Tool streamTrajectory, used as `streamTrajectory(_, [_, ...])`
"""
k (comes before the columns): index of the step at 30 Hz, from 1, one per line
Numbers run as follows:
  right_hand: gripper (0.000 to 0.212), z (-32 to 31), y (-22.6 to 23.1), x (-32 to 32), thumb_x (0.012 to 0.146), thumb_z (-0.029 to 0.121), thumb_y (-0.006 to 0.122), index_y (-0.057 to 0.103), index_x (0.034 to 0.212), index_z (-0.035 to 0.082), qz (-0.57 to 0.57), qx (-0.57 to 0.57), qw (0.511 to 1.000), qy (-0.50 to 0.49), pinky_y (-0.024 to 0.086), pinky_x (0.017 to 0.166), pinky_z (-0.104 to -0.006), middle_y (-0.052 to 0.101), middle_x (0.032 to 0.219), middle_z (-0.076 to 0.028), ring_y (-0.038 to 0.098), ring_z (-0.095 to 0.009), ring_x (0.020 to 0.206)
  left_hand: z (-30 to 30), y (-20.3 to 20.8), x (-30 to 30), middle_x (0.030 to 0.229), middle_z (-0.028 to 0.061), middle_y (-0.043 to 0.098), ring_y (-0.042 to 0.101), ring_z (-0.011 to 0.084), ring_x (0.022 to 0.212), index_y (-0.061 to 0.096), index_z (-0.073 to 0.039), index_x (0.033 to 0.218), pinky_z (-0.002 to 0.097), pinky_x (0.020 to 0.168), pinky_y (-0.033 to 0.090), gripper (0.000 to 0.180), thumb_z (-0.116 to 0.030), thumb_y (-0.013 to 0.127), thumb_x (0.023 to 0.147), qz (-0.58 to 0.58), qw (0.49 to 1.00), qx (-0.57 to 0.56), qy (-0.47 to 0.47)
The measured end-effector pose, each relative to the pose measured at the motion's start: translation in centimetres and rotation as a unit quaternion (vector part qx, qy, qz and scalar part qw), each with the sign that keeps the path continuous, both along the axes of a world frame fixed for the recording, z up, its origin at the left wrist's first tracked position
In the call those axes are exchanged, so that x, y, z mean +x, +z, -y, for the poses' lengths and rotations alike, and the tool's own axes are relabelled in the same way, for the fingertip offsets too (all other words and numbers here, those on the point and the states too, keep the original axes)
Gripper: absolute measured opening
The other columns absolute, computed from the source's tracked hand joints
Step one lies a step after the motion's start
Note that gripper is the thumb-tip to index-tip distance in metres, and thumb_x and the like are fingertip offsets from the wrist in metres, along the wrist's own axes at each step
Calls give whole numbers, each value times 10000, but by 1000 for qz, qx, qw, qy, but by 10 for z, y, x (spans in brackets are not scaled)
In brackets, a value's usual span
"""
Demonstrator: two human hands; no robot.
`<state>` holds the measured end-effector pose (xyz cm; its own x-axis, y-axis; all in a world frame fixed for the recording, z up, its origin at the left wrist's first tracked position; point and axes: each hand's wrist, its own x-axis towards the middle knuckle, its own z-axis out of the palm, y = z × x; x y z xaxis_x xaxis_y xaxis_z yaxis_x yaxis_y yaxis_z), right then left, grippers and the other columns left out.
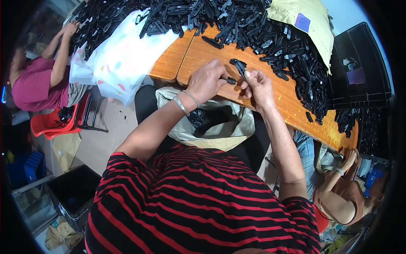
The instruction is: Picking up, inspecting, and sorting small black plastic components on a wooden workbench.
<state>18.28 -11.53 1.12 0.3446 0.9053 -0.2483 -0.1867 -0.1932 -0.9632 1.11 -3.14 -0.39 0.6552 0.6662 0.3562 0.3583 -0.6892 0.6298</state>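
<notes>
Table (292, 108): varnished orange wood, smooth and glossy. Clips (275, 42): black plastic, semi-matt. Bag (177, 127): crinkled beige woven plastic. Bracelet (181, 106): shiny metal.

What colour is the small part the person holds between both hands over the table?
Black. The clip-like plastic part shows best in the head view, pinched between left hand and right hand.

Even, bright indoor light falls from above, and the wooden table (292, 106) shines warm orange with a soft sheen. Shadows are faint and short under the hands. The heap of black parts (270, 38) soaks up light, so detail there is lost. Straight edges bow strongly toward the rim, where a dark, blurred ring closes in.
</notes>
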Motion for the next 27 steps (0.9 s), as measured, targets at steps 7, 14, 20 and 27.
streamTrajectory(7, [171,1,0,-1,932,171,565,521,851,28,48,-27,997,58,359,369,-198,582,610,-54,427,-68,381,5,1,0,868,78,567,605,231,737,543,-34,918,326,657,493,296,-47,736,694,68,995,-61,35])
streamTrajectory(14, [165,-8,4,-3,919,167,585,524,862,26,41,-54,992,105,388,352,-214,578,601,-45,423,-68,368,-15,1,-4,817,22,605,558,58,669,572,17,994,210,623,469,286,-93,725,778,182,918,-353,-17])
streamTrajectory(20, [186,-15,5,-2,901,139,609,497,822,14,67,-63,989,114,434,359,-244,585,574,-72,477,-97,367,-14,-6,1,726,-2,594,524,24,616,617,10,877,176,556,427,151,-89,705,806,164,922,-350,17])
streamTrajectory(27, [188,-19,7,-6,908,161,602,500,831,23,122,-93,981,118,412,348,-229,570,561,-55,480,-100,357,-17,-9,4,722,71,647,615,151,671,633,-17,810,282,652,499,163,-149,712,757,103,941,-314,67])
